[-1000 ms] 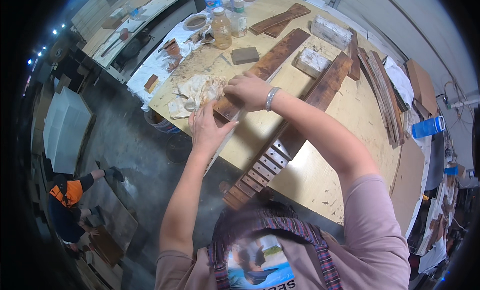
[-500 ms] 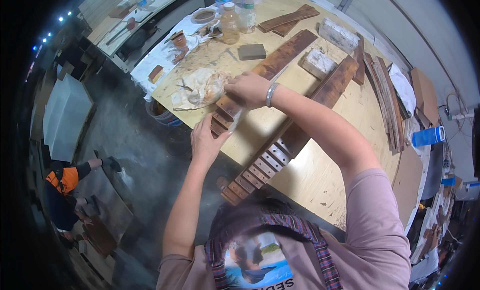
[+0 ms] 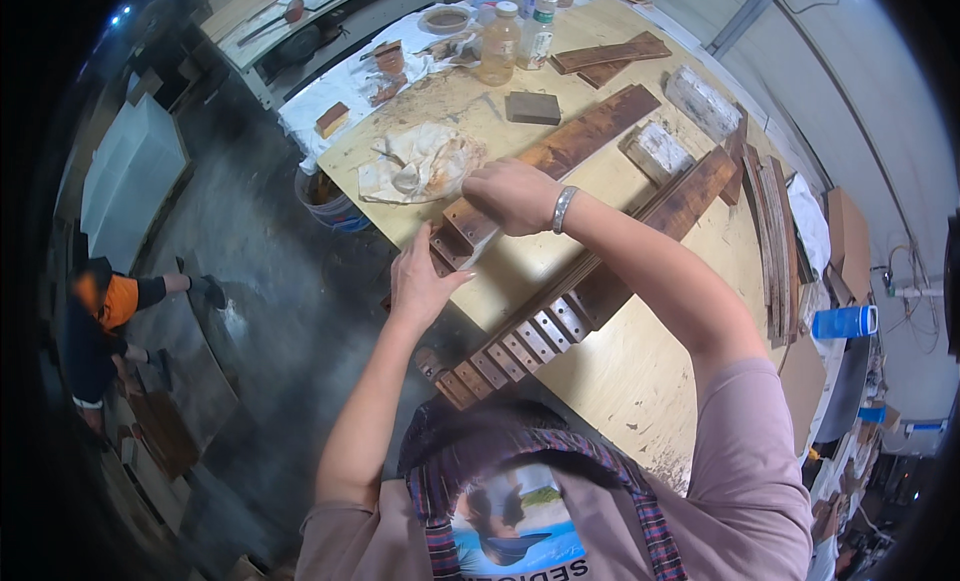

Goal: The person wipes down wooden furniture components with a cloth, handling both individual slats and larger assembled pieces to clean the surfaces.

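A long brown-stained wooden board [image 3: 600,131] lies slanting across the table, its near end cut into stepped blocks with small holes. My right hand [image 3: 515,196] rests on this board near the blocks, fingers curled under; whatever they may hold is hidden. Around the stepped near end is my left hand [image 3: 420,286], thumb and fingers apart, with the fingers along the far side. A second stepped board [image 3: 530,336] lies parallel under my right forearm, its near end jutting past the table edge. A crumpled, stained white cloth [image 3: 420,161] lies just beyond my hands.
On the plywood table [image 3: 640,371] stand a jar of amber liquid [image 3: 499,49], a bottle [image 3: 538,33] and a dark block [image 3: 533,108]. White-wrapped blocks [image 3: 655,153] and wooden strips [image 3: 770,241] lie to the right. A bucket [image 3: 330,201] stands below the left edge. Another person [image 3: 110,321] is low at far left.
The whole view has turned slightly. My right hand stays curled on the board, a little shifted. My left thumb sits farther from the board's edge.
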Tool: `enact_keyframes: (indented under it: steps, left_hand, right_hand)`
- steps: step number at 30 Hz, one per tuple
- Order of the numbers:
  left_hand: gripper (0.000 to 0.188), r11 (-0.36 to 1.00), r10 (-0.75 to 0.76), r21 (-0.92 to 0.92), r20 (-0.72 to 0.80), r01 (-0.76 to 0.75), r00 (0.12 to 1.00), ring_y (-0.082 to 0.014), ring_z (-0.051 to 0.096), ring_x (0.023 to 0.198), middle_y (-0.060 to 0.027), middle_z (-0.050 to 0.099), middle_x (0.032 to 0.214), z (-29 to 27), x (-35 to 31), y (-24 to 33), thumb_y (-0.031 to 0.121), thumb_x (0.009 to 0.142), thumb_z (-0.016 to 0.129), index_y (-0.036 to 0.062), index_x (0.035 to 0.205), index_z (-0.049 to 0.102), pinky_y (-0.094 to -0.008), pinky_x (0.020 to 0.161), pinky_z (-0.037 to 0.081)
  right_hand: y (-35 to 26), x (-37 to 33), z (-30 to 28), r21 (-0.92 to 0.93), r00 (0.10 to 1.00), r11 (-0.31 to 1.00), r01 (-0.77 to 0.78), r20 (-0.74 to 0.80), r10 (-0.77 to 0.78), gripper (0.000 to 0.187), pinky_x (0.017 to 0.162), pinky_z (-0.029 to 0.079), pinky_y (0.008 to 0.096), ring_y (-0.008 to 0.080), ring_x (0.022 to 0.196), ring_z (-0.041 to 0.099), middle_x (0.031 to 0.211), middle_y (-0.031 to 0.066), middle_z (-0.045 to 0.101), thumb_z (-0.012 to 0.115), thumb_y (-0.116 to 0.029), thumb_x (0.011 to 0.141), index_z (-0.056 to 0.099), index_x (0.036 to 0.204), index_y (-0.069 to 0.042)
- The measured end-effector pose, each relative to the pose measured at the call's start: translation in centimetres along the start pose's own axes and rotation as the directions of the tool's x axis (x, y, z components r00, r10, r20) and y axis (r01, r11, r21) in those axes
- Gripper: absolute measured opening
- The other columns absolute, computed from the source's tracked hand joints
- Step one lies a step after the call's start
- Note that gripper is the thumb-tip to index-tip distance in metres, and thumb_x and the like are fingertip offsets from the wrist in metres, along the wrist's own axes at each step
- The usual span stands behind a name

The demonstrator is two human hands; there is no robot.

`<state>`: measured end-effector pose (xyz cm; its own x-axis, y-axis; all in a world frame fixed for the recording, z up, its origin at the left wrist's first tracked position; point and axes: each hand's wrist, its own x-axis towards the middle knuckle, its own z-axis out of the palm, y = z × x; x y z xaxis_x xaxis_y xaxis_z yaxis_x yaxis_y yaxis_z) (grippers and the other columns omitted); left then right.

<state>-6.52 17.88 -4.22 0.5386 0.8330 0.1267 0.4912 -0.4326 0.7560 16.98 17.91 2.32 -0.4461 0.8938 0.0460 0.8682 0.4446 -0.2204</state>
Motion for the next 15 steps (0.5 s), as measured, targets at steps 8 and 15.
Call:
enact_keyframes:
  steps: [8,15]
  left_hand:
    - [0.071,0.993,0.071,0.096,-0.057,-0.065,0.996,-0.0381,0.059,0.109,-0.0199,0.064,0.115,0.0,0.0,-0.6,0.027,0.064,0.089,0.0018,0.122,0.055,-0.0469,0.096,0.045]
    - [0.063,0.995,0.092,-0.028,-0.180,-0.099,0.979,-0.0380,0.061,0.102,-0.0201,0.064,0.109,0.5,-0.9,-0.6,0.020,0.065,0.086,-0.0007,0.118,0.058,-0.0439,0.089,0.049]
  right_hand:
    - [-1.0,0.6,-0.3,0.001,0.995,0.995,0.100,0.004,-0.100,0.028,0.082,0.047,0.0449,0.0373,0.094,0.060,0.096,0.0134,0.061,0.065,-0.006,0.073,0.054,0.098,-0.008]
    - [-2.0,0.9,-0.5,0.036,0.993,0.993,0.114,0.030,-0.115,0.029,0.082,0.048,0.0449,0.0371,0.094,0.061,0.095,0.0134,0.061,0.066,-0.006,0.072,0.055,0.098,-0.008]
